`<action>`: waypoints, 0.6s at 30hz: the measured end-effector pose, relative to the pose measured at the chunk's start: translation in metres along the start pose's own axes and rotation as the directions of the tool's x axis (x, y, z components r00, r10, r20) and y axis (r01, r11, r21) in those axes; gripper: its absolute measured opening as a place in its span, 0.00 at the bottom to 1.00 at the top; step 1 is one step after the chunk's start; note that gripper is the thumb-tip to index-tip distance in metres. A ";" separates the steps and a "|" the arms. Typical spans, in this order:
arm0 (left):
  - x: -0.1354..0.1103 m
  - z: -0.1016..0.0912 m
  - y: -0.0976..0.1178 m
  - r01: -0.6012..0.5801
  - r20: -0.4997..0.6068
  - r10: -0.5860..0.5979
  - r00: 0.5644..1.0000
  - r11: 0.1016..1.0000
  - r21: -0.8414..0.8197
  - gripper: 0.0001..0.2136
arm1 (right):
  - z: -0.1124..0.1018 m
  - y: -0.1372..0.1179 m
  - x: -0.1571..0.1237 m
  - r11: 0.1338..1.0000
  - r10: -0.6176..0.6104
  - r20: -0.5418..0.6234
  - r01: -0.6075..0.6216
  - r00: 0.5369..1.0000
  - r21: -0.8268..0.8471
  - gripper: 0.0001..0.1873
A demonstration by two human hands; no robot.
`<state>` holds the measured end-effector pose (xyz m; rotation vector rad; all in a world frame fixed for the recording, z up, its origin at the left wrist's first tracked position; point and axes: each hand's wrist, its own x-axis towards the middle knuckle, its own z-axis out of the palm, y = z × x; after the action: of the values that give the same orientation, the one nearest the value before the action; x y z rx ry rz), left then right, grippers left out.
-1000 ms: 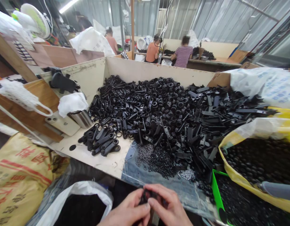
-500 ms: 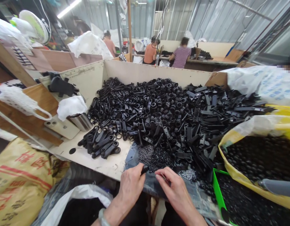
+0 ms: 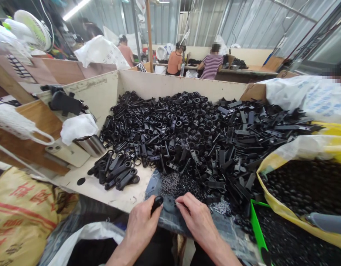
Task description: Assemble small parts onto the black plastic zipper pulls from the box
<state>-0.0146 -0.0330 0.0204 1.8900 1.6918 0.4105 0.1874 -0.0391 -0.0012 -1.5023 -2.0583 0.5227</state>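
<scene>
Both hands worked above a denim scrap: your left hand gripped a black plastic part, your right hand pinched something too small to tell, near the heaped black parts.

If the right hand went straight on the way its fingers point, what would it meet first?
Probably the black plastic piece in the left hand, just beyond the fingertips of the right hand; depth is unclear, so it might reach the small dark bits on the denim.
</scene>
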 end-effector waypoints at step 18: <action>-0.007 0.025 0.003 0.313 0.165 -0.386 0.907 0.359 -0.879 0.23 | 0.010 -0.019 0.014 0.966 0.093 -0.043 -0.080 0.995 0.244 0.09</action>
<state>0.0016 -0.0448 0.0032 0.6770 1.3821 0.9747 0.1640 -0.0319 0.0053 -1.4479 -1.8200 0.7314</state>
